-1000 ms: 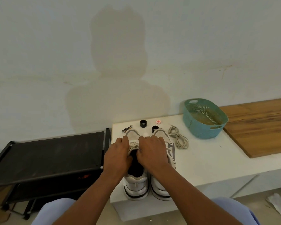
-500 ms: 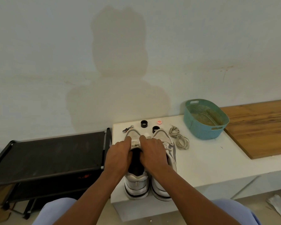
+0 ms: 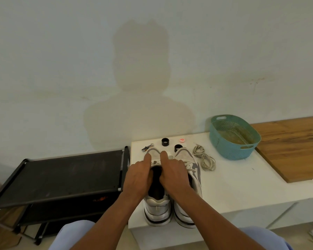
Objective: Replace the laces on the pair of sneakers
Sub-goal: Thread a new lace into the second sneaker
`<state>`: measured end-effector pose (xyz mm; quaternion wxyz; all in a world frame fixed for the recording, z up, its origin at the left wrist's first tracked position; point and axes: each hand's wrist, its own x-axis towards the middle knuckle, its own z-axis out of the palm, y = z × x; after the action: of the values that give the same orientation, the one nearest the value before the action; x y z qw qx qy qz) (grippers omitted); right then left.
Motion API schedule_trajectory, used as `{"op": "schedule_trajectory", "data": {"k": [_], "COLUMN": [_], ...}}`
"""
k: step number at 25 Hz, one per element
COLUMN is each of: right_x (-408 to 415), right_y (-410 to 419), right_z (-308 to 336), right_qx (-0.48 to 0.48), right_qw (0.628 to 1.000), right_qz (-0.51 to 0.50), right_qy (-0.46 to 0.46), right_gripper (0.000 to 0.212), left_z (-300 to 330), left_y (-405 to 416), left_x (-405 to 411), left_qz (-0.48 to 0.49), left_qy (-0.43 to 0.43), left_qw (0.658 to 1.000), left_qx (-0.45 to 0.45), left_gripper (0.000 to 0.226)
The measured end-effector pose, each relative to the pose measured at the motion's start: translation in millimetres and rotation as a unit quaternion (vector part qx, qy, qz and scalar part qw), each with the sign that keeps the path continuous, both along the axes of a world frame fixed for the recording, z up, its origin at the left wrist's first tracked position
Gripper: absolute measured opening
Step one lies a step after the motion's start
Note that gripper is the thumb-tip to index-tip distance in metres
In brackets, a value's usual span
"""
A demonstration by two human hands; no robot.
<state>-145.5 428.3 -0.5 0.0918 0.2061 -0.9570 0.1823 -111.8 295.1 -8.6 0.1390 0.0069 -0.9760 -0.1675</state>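
While both of your hands sit over the white low-top sneaker on the left of the pair (image 3: 157, 206), you look to be at the unlacing step: the old lace in this shoe is being worked loose near the top of the tongue. Your left hand (image 3: 136, 179) covers the left side of the shoe's opening and your right hand (image 3: 173, 175) the right side, each with its index finger stretched forward toward the toe. The other fingers curl down over the eyelet rows, but whether they pinch the lace you cannot tell, since the backs of the hands hide it.

The next move likely calls for drawing the lace out of the eyelets row by row, steadying the shoe so it does not slide on the white counter (image 3: 242, 192).

The pair stands side by side at the counter's near left corner, heels toward you and toes toward the wall. The second white sneaker with a grey side panel (image 3: 192, 170) touches the first and is laced. Just right of its toe lies a loose coil of pale beige laces (image 3: 204, 157), probably the replacements. Both shoes are white with dark sole edging and slightly soiled toes
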Motion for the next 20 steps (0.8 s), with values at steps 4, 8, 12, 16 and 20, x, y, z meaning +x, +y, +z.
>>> {"op": "schedule_trajectory", "data": {"k": [4, 8, 12, 16, 20], "right_x": [1, -1, -2, -1, -5], "right_y": [3, 14, 18, 25, 33], "right_z": [3, 4, 3, 15, 17], "right_qx": [0.048, 0.094, 0.134, 0.131, 0.161], "right_qw": [0.998, 0.995, 0.99, 0.989, 0.985], "right_qz": [-0.031, -0.036, -0.013, 0.003, 0.005], "right_qy": [0.001, -0.014, -0.044, -0.072, -0.064], "right_gripper": [0.031, 0.029, 0.034, 0.014, 0.008], "left_z": [9, 15, 19, 20, 18], "left_y": [1, -4, -9, -26, -39], "left_x": [4, 11, 16, 12, 11], "left_qz": [0.03, 0.082, 0.089, 0.071, 0.038], "left_qy": [-0.018, -0.104, -0.183, -0.233, -0.204], "left_qw": [0.999, 0.99, 0.979, 0.968, 0.969], "left_qx": [0.024, 0.055, 0.022, 0.065, 0.133], "left_gripper": [0.031, 0.042, 0.033, 0.028, 0.024]}}
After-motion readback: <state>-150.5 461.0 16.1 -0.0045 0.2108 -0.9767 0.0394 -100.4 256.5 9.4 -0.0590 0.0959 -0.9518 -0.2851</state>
